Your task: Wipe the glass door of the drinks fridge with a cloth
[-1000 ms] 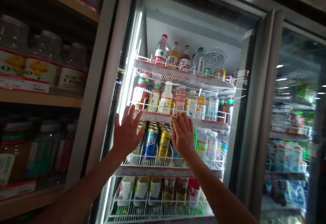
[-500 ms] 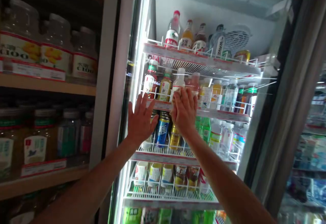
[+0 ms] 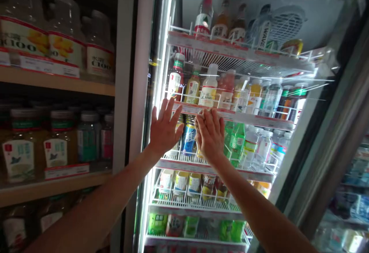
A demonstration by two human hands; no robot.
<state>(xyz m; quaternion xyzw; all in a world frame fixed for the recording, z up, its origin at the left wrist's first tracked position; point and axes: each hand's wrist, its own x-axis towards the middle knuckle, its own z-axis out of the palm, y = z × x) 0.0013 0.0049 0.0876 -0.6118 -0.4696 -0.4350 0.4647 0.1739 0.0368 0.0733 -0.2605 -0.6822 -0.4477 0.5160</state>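
My left hand [image 3: 165, 132] is raised with its fingers spread, in front of the left side of a lit drinks cooler. My right hand [image 3: 211, 136] is held out flat with its fingers stretched and close together, seemingly against the glass; a faint double of its fingers shows along its left edge. Neither hand holds anything. Just above the fingertips runs a shelf rail [image 3: 242, 118] with a white-capped C100 bottle [image 3: 208, 88] behind it. A blue can [image 3: 189, 139] stands between the hands, and green bottles [image 3: 237, 143] are to the right of my right hand.
Left of the cooler, a wooden shelf [image 3: 57, 80] carries several large bottles [image 3: 66, 34]. The cooler's grey left frame [image 3: 141, 68] and slanted right frame [image 3: 319, 161] bound the glass. On the top rack stand a red-capped bottle [image 3: 204, 17] and a round white grille [image 3: 286, 19].
The view has tilted, so the shelves sit higher in the picture. Both hands are now lower relative to the racks, with the right one below the bottles it covered before.
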